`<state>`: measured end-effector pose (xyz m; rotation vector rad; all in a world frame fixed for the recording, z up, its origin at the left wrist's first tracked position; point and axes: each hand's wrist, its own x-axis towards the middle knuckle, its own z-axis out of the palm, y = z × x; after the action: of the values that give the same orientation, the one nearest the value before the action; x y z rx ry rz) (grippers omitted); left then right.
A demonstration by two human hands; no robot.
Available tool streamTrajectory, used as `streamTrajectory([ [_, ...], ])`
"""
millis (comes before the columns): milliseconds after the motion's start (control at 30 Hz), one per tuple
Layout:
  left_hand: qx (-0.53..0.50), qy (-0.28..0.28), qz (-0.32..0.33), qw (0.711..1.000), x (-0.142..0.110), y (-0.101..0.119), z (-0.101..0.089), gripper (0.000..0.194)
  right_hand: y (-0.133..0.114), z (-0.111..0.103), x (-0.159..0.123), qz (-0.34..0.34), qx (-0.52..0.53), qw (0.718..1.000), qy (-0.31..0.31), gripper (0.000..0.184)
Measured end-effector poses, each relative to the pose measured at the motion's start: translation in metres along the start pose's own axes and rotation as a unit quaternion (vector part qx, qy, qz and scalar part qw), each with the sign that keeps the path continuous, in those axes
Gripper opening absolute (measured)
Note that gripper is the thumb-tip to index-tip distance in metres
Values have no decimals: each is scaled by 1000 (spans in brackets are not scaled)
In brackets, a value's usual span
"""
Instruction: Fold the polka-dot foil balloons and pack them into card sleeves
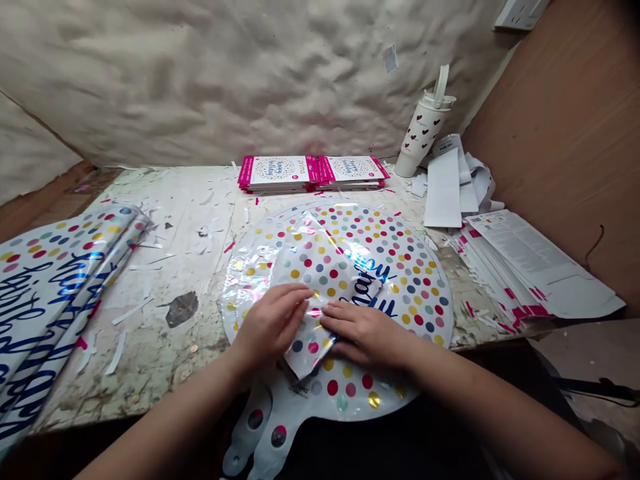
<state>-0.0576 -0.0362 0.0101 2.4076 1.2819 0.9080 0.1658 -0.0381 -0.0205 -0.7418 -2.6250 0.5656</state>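
Note:
A flat foil balloon with coloured dots and blue lettering lies in front of me on the table. Another dotted foil balloon, folded to a narrow shape, rests on top of it. My left hand presses on the left edge of the fold, fingers stretched out. My right hand lies flat over its right side, covering part of the blue lettering. Two tails with round dots hang past the table's front edge.
More dotted foil balloons are piled at the left. Pink-and-white printed packets are stacked at the back. A white tumbler with hearts stands behind white paper strips. Printed cards spread at the right. Paper scraps litter the worn table.

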Motion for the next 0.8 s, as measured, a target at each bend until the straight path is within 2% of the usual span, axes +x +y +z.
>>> streamTrajectory([
  [100,-26,116,-27,992,-4,14,-21,21,3,-3,1,28,69,997,8,32],
  [167,-39,158,18,987,-5,28,-37,25,5,-6,4,70,152,985,46,30],
  [200,-40,151,65,986,-4,35,-41,26,6,-8,5,102,201,970,87,29],
  [267,-28,82,170,982,5,45,-36,22,10,-14,9,171,292,919,201,28],
  [333,0,-38,236,971,22,44,-13,12,17,-21,13,225,329,854,335,28],
  [400,49,-152,217,963,43,32,20,18,27,-30,15,255,307,800,449,30],
  [433,67,-188,192,961,54,23,36,20,32,-35,16,263,284,778,494,31],
  [500,74,-199,187,959,71,3,62,20,43,-44,15,275,241,751,550,34],
  [567,77,-200,178,960,83,-14,77,34,51,-52,12,282,206,744,570,35],
  [667,98,-257,109,955,96,-27,81,78,54,-57,8,289,163,748,575,35],
  [733,119,-305,46,944,102,-29,78,104,50,-56,5,286,140,760,567,32],
  [800,140,-306,-3,942,103,-26,70,110,42,-53,3,267,114,789,541,26],
])
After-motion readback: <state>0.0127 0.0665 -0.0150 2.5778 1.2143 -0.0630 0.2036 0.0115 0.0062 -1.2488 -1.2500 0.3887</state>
